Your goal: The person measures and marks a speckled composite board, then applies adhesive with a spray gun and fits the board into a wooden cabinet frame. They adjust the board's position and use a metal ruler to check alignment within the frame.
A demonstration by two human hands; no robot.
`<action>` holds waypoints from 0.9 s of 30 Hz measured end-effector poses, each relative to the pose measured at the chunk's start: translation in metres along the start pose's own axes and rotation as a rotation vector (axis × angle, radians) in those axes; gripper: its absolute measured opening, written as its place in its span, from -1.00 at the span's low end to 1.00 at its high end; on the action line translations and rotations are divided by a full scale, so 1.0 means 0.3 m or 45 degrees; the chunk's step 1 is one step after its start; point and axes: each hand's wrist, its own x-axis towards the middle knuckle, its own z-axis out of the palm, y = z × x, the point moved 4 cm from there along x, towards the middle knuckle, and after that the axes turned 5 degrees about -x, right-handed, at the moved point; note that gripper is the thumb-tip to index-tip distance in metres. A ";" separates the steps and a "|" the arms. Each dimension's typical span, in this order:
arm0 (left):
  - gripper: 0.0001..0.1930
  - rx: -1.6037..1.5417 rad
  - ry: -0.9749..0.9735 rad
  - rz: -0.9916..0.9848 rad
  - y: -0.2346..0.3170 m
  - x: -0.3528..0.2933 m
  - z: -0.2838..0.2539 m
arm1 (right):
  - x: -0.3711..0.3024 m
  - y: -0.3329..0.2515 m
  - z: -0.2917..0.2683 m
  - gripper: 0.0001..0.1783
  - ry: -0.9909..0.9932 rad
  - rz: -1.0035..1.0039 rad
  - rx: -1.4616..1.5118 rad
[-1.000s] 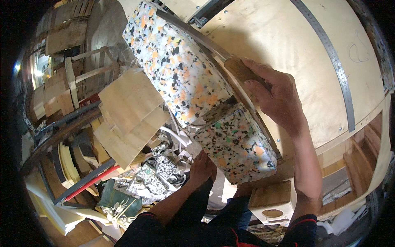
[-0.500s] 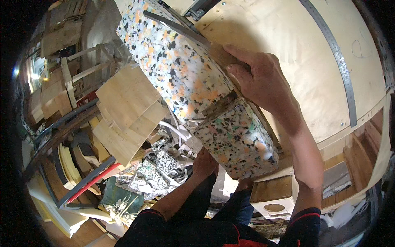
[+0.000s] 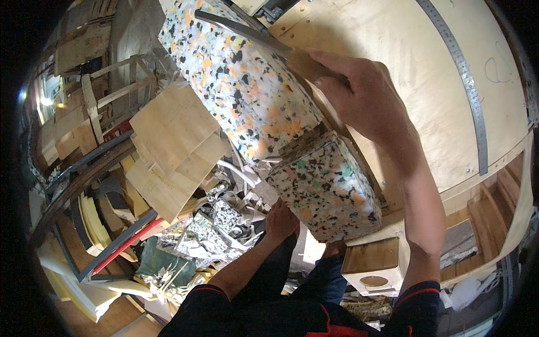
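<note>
My right hand (image 3: 359,92) is closed round the wooden handle (image 3: 306,64) of a long, narrow-bladed knife. Its dark blade (image 3: 241,29) reaches up and left over the top edge of a large speckled foam block (image 3: 241,95), white with orange and black flecks. Just nearer to me sits a smaller speckled foam block (image 3: 328,188), parted from the large one by a dark gap. Below that smaller block's left edge is my left hand (image 3: 282,219), its back showing and its fingers mostly hidden, so whether it touches the foam cannot be told.
A wooden worktop (image 3: 393,67) carries a steel ruler (image 3: 457,73) at the right. Left of the foam are plywood sheets (image 3: 174,123), a red bar (image 3: 126,247) and a heap of foam scraps (image 3: 210,233). A wooden box with a round hole (image 3: 373,267) stands below the worktop.
My right hand has shifted slightly up with the knife, and its wrist is more bent. The left hand and both foam blocks stay nearly where they were.
</note>
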 end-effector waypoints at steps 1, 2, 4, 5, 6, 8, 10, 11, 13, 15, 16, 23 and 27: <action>-0.55 0.044 -0.019 0.000 -0.005 0.006 0.008 | -0.017 0.007 -0.010 -0.57 -0.015 0.020 -0.011; -0.55 0.044 -0.037 0.034 -0.009 0.012 0.017 | -0.036 0.015 -0.022 -0.57 -0.030 0.039 -0.025; -0.55 0.036 -0.101 0.040 -0.020 0.020 0.037 | -0.064 0.018 -0.034 -0.58 0.024 0.025 0.067; -0.56 0.013 -0.050 0.083 -0.018 0.022 0.036 | -0.067 0.029 -0.035 -0.58 0.008 0.117 0.102; -0.56 -0.013 -0.028 0.061 -0.017 0.020 0.036 | -0.062 0.019 -0.035 -0.59 0.026 0.011 0.082; -0.56 0.019 -0.030 0.026 -0.008 0.016 0.028 | -0.030 0.025 -0.026 -0.60 -0.035 0.032 0.003; -0.55 0.132 -0.075 -0.004 0.010 0.011 0.012 | 0.027 0.014 -0.005 -0.60 -0.013 -0.082 -0.101; -0.54 0.103 -0.046 0.010 0.022 0.008 -0.004 | 0.039 0.000 -0.002 -0.59 0.039 -0.216 -0.137; -0.52 0.043 -0.024 0.004 0.041 0.002 -0.029 | 0.040 0.011 0.002 -0.59 0.037 -0.146 -0.180; -0.50 0.078 -0.084 -0.034 0.048 0.001 -0.033 | 0.017 0.018 -0.004 -0.58 0.044 -0.122 -0.139; -0.49 0.093 -0.107 -0.047 0.048 0.001 -0.029 | -0.010 0.023 -0.013 -0.58 0.031 -0.085 -0.089; -0.49 0.026 -0.031 0.107 0.001 0.023 0.032 | 0.034 0.001 -0.018 -0.58 -0.097 -0.010 -0.081; -0.49 -0.045 -0.116 -0.015 -0.026 0.036 0.048 | 0.088 -0.003 0.013 -0.57 -0.064 -0.008 -0.118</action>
